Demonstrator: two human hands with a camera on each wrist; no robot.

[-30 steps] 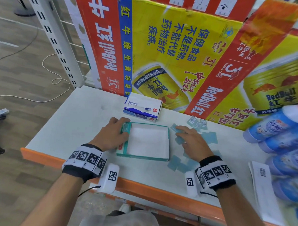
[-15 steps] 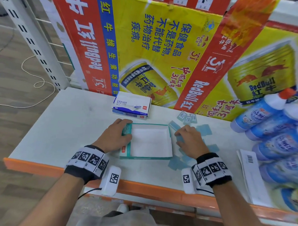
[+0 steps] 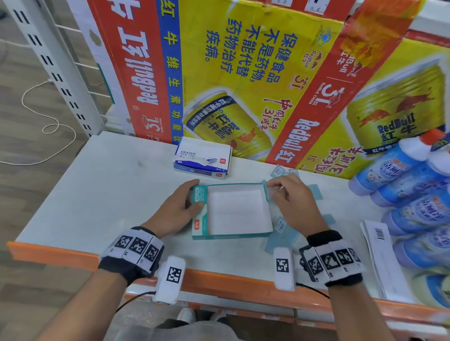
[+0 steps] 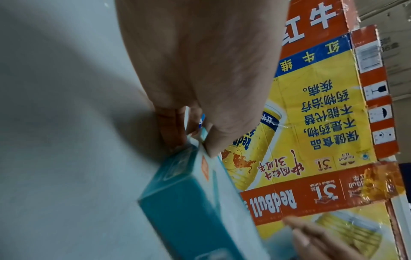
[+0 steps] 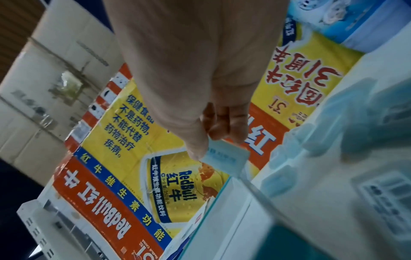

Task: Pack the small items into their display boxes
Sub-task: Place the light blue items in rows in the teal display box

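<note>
An open teal display box (image 3: 230, 237) with a bare white inside lies on the white shelf (image 3: 114, 191). My left hand (image 3: 177, 209) grips its left wall, thumb on top and fingers outside, as the left wrist view confirms at the teal box (image 4: 177, 202). My right hand (image 3: 293, 201) hovers at the box's far right corner and pinches one pale blue packet (image 5: 224, 158) between thumb and fingers. Several more pale blue packets (image 3: 282, 228) lie scattered on the shelf right of the box.
A white and blue eraser box (image 3: 202, 157) stands behind the teal box. A Red Bull carton (image 3: 248, 76) walls off the back. Blue bottles (image 3: 413, 194) lie at the right, beside white papers (image 3: 377, 249). The orange shelf edge (image 3: 226, 281) runs along the front.
My right hand has lifted off the scattered packets with one packet pinched and moved to the box's far right corner. The left hand keeps its hold on the box.
</note>
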